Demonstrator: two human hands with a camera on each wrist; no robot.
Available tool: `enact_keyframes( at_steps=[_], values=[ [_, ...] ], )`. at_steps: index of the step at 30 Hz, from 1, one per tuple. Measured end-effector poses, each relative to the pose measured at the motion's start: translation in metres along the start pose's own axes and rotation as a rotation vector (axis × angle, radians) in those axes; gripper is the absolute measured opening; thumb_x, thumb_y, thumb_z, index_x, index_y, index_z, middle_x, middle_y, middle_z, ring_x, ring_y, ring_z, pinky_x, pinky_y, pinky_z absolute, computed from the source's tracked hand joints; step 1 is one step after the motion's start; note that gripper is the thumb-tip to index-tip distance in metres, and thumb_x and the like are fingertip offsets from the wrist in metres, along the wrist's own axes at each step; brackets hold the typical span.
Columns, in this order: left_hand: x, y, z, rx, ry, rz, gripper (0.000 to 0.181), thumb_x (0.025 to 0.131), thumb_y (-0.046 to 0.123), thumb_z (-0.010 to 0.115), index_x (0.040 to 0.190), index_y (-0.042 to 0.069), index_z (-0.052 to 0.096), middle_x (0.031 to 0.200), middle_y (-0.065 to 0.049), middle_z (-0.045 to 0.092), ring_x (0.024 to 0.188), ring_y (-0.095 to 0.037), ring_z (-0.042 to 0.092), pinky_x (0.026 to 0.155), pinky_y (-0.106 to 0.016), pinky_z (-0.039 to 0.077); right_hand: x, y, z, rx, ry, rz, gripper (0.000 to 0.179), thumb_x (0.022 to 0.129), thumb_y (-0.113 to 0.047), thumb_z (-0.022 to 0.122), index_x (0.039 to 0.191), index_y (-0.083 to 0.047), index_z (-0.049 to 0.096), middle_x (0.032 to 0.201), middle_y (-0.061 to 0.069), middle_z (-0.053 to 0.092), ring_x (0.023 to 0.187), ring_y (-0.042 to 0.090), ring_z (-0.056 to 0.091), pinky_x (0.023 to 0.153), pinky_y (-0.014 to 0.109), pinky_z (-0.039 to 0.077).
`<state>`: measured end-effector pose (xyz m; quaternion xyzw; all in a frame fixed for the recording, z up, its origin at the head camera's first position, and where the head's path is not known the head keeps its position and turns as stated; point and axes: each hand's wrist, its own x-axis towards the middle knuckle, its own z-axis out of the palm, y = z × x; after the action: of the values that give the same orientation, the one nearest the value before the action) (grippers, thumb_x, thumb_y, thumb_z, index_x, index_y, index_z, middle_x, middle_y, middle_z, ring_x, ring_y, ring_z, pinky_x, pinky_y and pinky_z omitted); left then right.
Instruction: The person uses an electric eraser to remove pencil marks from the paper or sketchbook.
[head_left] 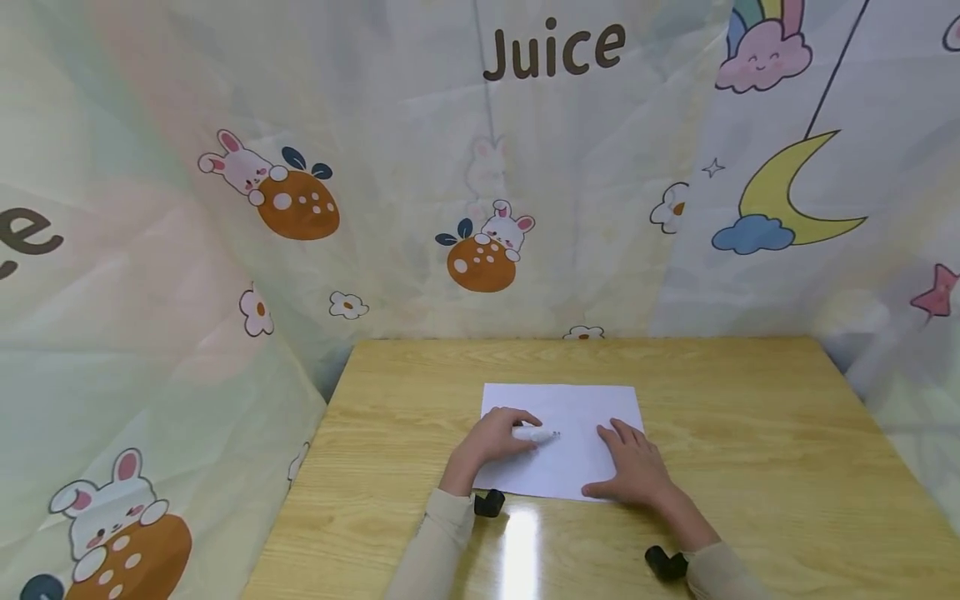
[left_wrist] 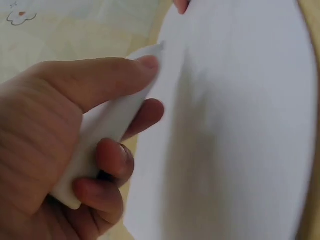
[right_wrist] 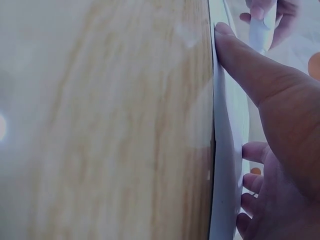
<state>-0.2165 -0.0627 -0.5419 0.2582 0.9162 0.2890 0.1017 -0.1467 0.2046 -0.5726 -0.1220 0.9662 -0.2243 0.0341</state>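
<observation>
A sheet of white paper [head_left: 558, 471] lies on the wooden table. Over its left part, my left hand [head_left: 501, 435] holds a thick white pen [head_left: 534, 433]. In the left wrist view the thumb lies along the pen [left_wrist: 107, 122], with the fingers curled round its other side and its tapered tip pointing away from the palm. The tip is raised over the sheet, pointing right in the head view. My right hand [head_left: 636, 468] rests on the right part of the paper, fingers spread. In the right wrist view its thumb [right_wrist: 250, 67] lies at the sheet's near edge.
The wooden table [head_left: 397, 417] extends on all sides of the paper. Behind it hangs a printed cloth [head_left: 390, 167] with rabbits and flowers, which also covers the left and right sides. A black wrist device [head_left: 490, 503] sits by the left cuff, another [head_left: 666, 564] by the right.
</observation>
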Motion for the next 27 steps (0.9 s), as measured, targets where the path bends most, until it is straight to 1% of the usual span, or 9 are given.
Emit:
enact_keyframes(
  at_steps=[3, 6, 9, 12, 15, 19, 21, 24, 27],
  values=[
    [-0.009, -0.003, 0.006, 0.017, 0.07, 0.01, 0.03, 0.081, 0.033, 0.079, 0.11, 0.028, 0.074, 0.103, 0.013, 0.068, 0.086, -0.003, 0.058, 0.072, -0.023, 0.046, -0.001, -0.001, -0.001, 0.0, -0.002, 0.0, 0.111, 0.061, -0.07, 0.077, 0.142, 0.0, 0.045, 0.148, 0.028, 0.032, 0.133, 0.049, 0.027, 0.098, 0.07, 0.024],
    [-0.016, -0.006, 0.009, 0.029, 0.127, 0.012, 0.028, 0.083, 0.034, 0.078, 0.11, 0.027, 0.074, 0.098, 0.011, 0.069, 0.081, -0.003, 0.059, 0.069, -0.024, 0.046, 0.0, -0.001, -0.001, 0.004, 0.015, -0.015, 0.11, 0.062, -0.068, 0.079, 0.141, 0.001, 0.046, 0.147, 0.029, 0.033, 0.132, 0.049, 0.028, 0.097, 0.071, 0.024],
    [-0.021, -0.008, 0.011, 0.036, 0.145, 0.006, 0.028, 0.085, 0.033, 0.076, 0.111, 0.024, 0.074, 0.098, 0.009, 0.07, 0.079, -0.004, 0.059, 0.07, -0.025, 0.047, 0.0, -0.001, -0.001, -0.001, 0.004, -0.006, 0.111, 0.062, -0.069, 0.078, 0.142, 0.0, 0.046, 0.148, 0.028, 0.032, 0.133, 0.048, 0.027, 0.099, 0.07, 0.023],
    [-0.024, -0.01, 0.011, 0.077, 0.169, 0.011, 0.029, 0.087, 0.032, 0.073, 0.113, 0.019, 0.073, 0.104, 0.006, 0.069, 0.089, -0.007, 0.062, 0.077, -0.027, 0.049, 0.002, -0.001, 0.001, -0.012, -0.014, 0.003, 0.112, 0.062, -0.072, 0.076, 0.142, 0.0, 0.045, 0.148, 0.028, 0.031, 0.134, 0.048, 0.026, 0.099, 0.07, 0.023],
    [-0.028, -0.013, 0.011, 0.14, 0.215, 0.026, 0.029, 0.089, 0.031, 0.071, 0.113, 0.016, 0.071, 0.109, 0.003, 0.068, 0.097, -0.01, 0.062, 0.08, -0.029, 0.049, 0.002, 0.0, 0.002, -0.01, -0.013, 0.002, 0.112, 0.062, -0.072, 0.076, 0.142, 0.0, 0.045, 0.149, 0.028, 0.03, 0.134, 0.048, 0.026, 0.099, 0.07, 0.023],
    [-0.035, -0.017, 0.009, 0.189, 0.25, 0.01, 0.029, 0.092, 0.032, 0.067, 0.114, 0.013, 0.067, 0.107, 0.001, 0.068, 0.091, -0.011, 0.062, 0.076, -0.03, 0.05, 0.001, 0.0, 0.004, -0.012, -0.03, 0.001, 0.113, 0.062, -0.074, 0.074, 0.143, 0.0, 0.044, 0.149, 0.028, 0.03, 0.134, 0.048, 0.025, 0.099, 0.07, 0.022],
    [-0.038, -0.019, 0.008, 0.181, 0.265, -0.007, 0.029, 0.093, 0.03, 0.065, 0.115, 0.012, 0.065, 0.108, -0.001, 0.067, 0.09, -0.012, 0.062, 0.076, -0.031, 0.05, 0.001, 0.0, 0.004, -0.009, -0.035, -0.003, 0.113, 0.063, -0.074, 0.074, 0.143, 0.0, 0.043, 0.149, 0.028, 0.029, 0.134, 0.049, 0.025, 0.099, 0.071, 0.022],
    [-0.041, -0.021, 0.005, 0.15, 0.288, -0.03, 0.029, 0.095, 0.027, 0.063, 0.117, 0.009, 0.063, 0.11, -0.004, 0.065, 0.092, -0.015, 0.061, 0.076, -0.034, 0.05, 0.001, -0.001, 0.004, -0.005, -0.021, -0.008, 0.113, 0.063, -0.073, 0.074, 0.143, 0.001, 0.043, 0.149, 0.029, 0.029, 0.133, 0.049, 0.025, 0.099, 0.071, 0.022],
    [-0.043, -0.023, 0.003, 0.131, 0.305, -0.069, 0.03, 0.096, 0.025, 0.06, 0.119, 0.006, 0.062, 0.111, -0.007, 0.065, 0.094, -0.018, 0.061, 0.078, -0.035, 0.05, 0.001, -0.001, 0.005, -0.003, -0.018, -0.005, 0.113, 0.063, -0.072, 0.074, 0.143, 0.001, 0.043, 0.149, 0.029, 0.029, 0.133, 0.049, 0.025, 0.099, 0.071, 0.022]
  ],
)
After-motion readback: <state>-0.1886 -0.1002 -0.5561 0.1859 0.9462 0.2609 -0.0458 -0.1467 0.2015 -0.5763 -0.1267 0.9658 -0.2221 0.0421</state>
